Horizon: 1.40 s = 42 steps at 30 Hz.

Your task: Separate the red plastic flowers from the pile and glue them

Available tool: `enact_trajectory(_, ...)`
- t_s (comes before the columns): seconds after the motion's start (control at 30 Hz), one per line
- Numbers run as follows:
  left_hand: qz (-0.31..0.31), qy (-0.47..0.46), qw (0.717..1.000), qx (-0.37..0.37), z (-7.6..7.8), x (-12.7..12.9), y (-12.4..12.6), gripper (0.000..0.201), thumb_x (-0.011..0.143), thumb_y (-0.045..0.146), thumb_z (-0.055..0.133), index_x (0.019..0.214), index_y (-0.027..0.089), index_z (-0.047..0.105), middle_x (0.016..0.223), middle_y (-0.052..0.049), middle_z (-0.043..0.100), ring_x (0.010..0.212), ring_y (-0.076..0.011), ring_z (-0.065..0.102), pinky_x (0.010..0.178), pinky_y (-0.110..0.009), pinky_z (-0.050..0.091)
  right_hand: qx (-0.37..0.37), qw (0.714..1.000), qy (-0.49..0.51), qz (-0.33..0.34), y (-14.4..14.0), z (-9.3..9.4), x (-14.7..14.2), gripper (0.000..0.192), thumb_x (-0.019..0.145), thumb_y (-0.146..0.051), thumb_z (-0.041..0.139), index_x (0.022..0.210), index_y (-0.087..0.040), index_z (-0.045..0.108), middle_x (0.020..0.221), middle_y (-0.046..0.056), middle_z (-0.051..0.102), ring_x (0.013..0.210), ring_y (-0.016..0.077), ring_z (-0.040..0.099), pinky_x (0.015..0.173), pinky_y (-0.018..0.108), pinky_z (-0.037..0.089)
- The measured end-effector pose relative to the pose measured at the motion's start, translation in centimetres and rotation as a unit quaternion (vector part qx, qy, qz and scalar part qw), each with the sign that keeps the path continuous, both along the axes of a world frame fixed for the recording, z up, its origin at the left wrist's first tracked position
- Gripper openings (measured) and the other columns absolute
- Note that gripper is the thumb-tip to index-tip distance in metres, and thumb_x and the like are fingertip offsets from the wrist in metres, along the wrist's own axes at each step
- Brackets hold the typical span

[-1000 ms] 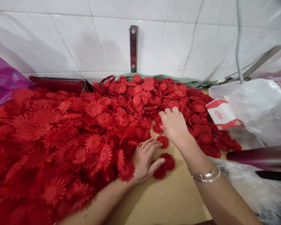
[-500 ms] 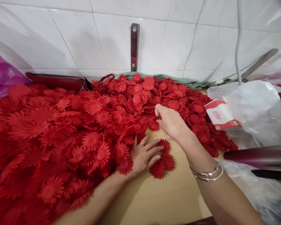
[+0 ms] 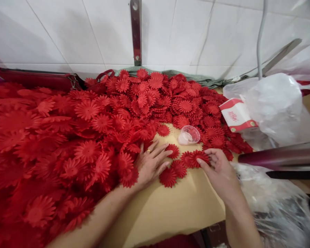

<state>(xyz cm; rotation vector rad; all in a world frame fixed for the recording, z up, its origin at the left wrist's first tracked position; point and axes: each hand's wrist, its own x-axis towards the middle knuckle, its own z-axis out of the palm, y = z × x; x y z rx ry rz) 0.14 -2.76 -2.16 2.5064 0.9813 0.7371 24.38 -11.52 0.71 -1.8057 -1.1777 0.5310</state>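
My right hand (image 3: 222,172) pinches a flat red daisy-shaped fabric flower (image 3: 200,157) between thumb and fingertips at the flower's right edge, low over the bare tan tabletop (image 3: 175,210). My left hand (image 3: 151,165) lies open and flat, palm down, fingers spread, holding nothing; its fingertips touch a second red fabric flower (image 3: 173,150), and a gold ring (image 3: 148,151) sits on one finger. Two more loose red flowers (image 3: 173,173) lie on the table between my hands, just beside the held one. The heel of my left hand rests against the edge of a large heap of identical red flowers (image 3: 88,120), which covers the table from the left edge to the back wall. A small clear plastic cup (image 3: 189,135) lies tipped on its side just beyond the loose flowers. Further right, a white and red carton (image 3: 235,115) leans against a translucent white plastic bag (image 3: 276,106). A dark red purse (image 3: 33,78) lies along the white tiled wall (image 3: 186,34) behind the heap.
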Motion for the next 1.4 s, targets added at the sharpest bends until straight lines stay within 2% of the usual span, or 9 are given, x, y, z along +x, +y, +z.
enact_trajectory(0.13, -0.023, 0.001, 1.000, -0.005, 0.6, -0.3, -0.1, 0.035, 0.099, 0.038, 0.058, 0.133, 0.031, 0.064, 0.148, -0.005, 0.062, 0.147, -0.0312, 0.045, 0.125, -0.061, 0.015, 0.018, 0.997, 0.052, -0.061, -0.2, -1.6, 0.1, 0.034, 0.082, -0.045, 0.072, 0.101, -0.024, 0.054, 0.100, 0.005, 0.064, 0.100, 0.0217, 0.066, 0.095, 0.043, 0.052)
enact_trajectory(0.3, -0.025, 0.003, 0.999, -0.023, 1.0, -0.6, -0.2, 0.033, 0.096, 0.042, 0.063, 0.125, 0.027, 0.065, 0.151, -0.009, 0.058, 0.145, -0.0325, 0.047, 0.124, -0.063, 0.018, 0.046, 0.995, 0.053, -0.071, -0.9, 1.1, -1.0, 0.025, 0.087, -0.041, 0.068, 0.102, -0.025, 0.057, 0.099, 0.004, 0.066, 0.098, 0.0206, 0.066, 0.091, 0.038, 0.051)
enact_trajectory(0.43, -0.021, -0.028, 0.999, -0.028, 0.7, -0.6, -0.1, 0.023, 0.095, 0.029, 0.061, 0.117, 0.025, 0.066, 0.149, -0.011, 0.059, 0.144, -0.0312, 0.048, 0.124, -0.062, 0.021, -0.035, 0.999, -0.035, 0.021, -2.1, 2.7, -1.2, 0.019, 0.095, -0.040, 0.059, 0.110, -0.029, 0.062, 0.107, 0.005, 0.069, 0.101, 0.0224, 0.066, 0.091, 0.039, 0.050)
enact_trajectory(0.57, -0.025, -0.049, 0.998, -0.034, 0.7, -0.7, 0.0, 0.023, 0.091, 0.014, 0.054, 0.108, 0.024, 0.067, 0.146, -0.010, 0.061, 0.145, -0.0315, 0.047, 0.122, -0.062, 0.025, -0.094, 0.981, -0.139, 0.094, -2.6, 2.0, -1.5, 0.019, 0.098, -0.033, 0.050, 0.107, -0.027, 0.066, 0.107, 0.006, 0.070, 0.103, 0.0250, 0.066, 0.092, 0.043, 0.049)
enact_trajectory(0.67, -0.045, -0.031, 0.997, -0.054, 1.3, -0.8, -0.2, 0.015, 0.089, 0.030, 0.064, 0.103, 0.024, 0.068, 0.150, -0.010, 0.057, 0.147, -0.0361, 0.043, 0.122, -0.066, 0.021, -0.091, 0.975, -0.181, 0.087, -2.2, 0.7, -2.2, 0.021, 0.097, -0.029, 0.049, 0.108, -0.024, 0.065, 0.107, 0.008, 0.071, 0.104, 0.0277, 0.066, 0.093, 0.046, 0.050)
enact_trajectory(0.77, -0.059, 0.018, 0.996, -0.067, 1.8, -0.8, -0.3, 0.035, 0.084, 0.050, 0.073, 0.106, 0.024, 0.068, 0.154, -0.012, 0.053, 0.150, -0.0393, 0.037, 0.123, -0.069, 0.012, -0.068, 0.973, -0.204, 0.083, -1.8, 0.2, -2.9, 0.021, 0.095, -0.027, 0.051, 0.112, -0.022, 0.064, 0.110, 0.010, 0.069, 0.107, 0.0290, 0.064, 0.095, 0.047, 0.049)
enact_trajectory(0.93, -0.055, 0.042, 0.994, -0.087, 1.7, -0.8, -0.2, 0.033, 0.085, 0.046, 0.071, 0.110, 0.025, 0.067, 0.158, -0.010, 0.049, 0.153, -0.0360, 0.033, 0.123, -0.067, 0.009, -0.037, 0.971, -0.229, 0.061, -1.3, 3.4, -2.9, 0.017, 0.097, -0.030, 0.054, 0.110, -0.023, 0.063, 0.108, 0.008, 0.066, 0.104, 0.0265, 0.063, 0.092, 0.043, 0.048)
enact_trajectory(1.13, -0.045, 0.029, 0.991, -0.119, 2.1, -0.8, -0.4, 0.054, 0.085, 0.043, 0.071, 0.134, 0.027, 0.055, 0.159, -0.011, 0.047, 0.153, -0.0355, 0.033, 0.124, -0.068, 0.008, 0.014, 0.949, -0.312, 0.039, 2.5, 7.5, -1.8, 0.017, 0.097, -0.030, 0.056, 0.106, -0.021, 0.068, 0.105, 0.009, 0.067, 0.100, 0.0271, 0.061, 0.092, 0.044, 0.046)
enact_trajectory(1.4, -0.078, 0.032, 0.986, -0.141, 2.5, -1.0, -0.3, 0.055, 0.088, 0.043, 0.069, 0.138, 0.027, 0.052, 0.153, -0.008, 0.056, 0.153, -0.0352, 0.034, 0.125, -0.067, 0.001, -0.047, 0.870, -0.487, 0.068, 9.2, 6.5, -1.1, 0.015, 0.085, -0.033, 0.073, 0.090, -0.024, 0.083, 0.103, 0.015, 0.060, 0.101, 0.0333, 0.047, 0.085, 0.047, 0.043)
